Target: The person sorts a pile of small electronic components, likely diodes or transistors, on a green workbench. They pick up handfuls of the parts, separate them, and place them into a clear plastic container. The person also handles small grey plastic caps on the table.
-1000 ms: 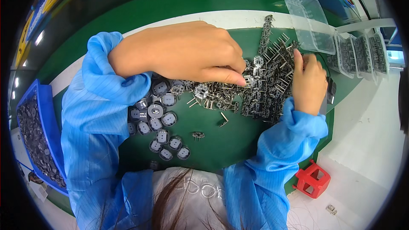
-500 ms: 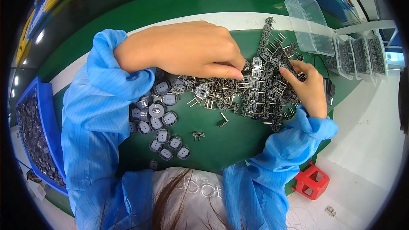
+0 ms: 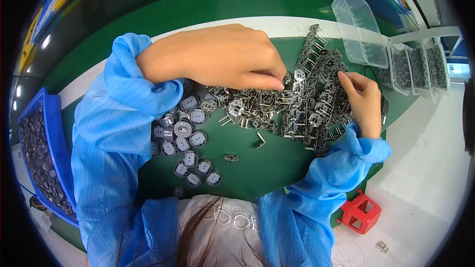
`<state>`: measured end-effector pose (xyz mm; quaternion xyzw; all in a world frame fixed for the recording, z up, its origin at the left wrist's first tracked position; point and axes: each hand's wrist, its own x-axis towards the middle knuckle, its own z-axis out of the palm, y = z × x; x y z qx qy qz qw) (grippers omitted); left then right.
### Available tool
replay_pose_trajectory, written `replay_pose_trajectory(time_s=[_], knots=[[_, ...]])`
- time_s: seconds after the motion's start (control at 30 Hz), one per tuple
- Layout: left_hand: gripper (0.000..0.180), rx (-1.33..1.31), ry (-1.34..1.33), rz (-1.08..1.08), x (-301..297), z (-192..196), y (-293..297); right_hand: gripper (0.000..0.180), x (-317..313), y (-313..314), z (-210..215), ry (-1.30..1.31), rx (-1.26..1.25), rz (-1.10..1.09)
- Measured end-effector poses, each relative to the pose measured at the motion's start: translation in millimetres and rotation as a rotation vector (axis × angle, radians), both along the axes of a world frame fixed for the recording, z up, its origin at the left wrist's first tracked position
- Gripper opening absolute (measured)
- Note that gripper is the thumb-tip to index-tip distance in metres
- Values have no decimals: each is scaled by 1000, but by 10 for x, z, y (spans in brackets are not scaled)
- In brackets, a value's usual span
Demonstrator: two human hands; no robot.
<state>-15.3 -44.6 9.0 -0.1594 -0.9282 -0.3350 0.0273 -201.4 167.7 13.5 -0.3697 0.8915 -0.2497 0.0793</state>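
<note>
A pile of small dark circuit boards with metal pins [image 3: 257, 101] spreads over the green table, with strips of joined boards [image 3: 309, 52] at its right side. My left hand [image 3: 225, 54] reaches across the pile, its fingers curled and thumb pressed in, at the strips' left edge. Whatever those fingers hold is hidden beneath the hand. At the pile's right edge my right hand [image 3: 363, 101] is bent with thumb and finger close together, and what is between them cannot be made out. Round grey housings with clear rims [image 3: 183, 128] lie left of the pile, below my left wrist.
A blue bin [image 3: 52, 143] full of small dark parts stands at the left. Clear plastic trays [image 3: 356, 24] sit at the far right, several filled with boards [image 3: 418, 66]. A red stool [image 3: 361, 212] is on the floor at right. One loose board [image 3: 230, 157] lies nearer me.
My right hand has shifted slightly right, and its thumb and finger have drawn together. The strips beside it have moved a little. My left hand is almost in the same place.
</note>
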Motion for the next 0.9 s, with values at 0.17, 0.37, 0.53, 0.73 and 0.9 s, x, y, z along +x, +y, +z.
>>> replay_pose_trajectory(time_s=[0.17,0.37,0.53,0.73,0.9], knots=[[25,121,200,278,-64,-60,-28,21,193,-75,224,84,-207,17],[25,479,235,285,-27,120,21,13,576,-321,274,-165,-307,389],[17,573,237,400,-27,115,-10,20,662,-428,176,-280,-347,387],[20,764,228,583,-33,27,143,55,855,-616,-163,257,-531,355],[24,938,83,506,-10,36,103,51,851,-688,-210,411,-487,262]])
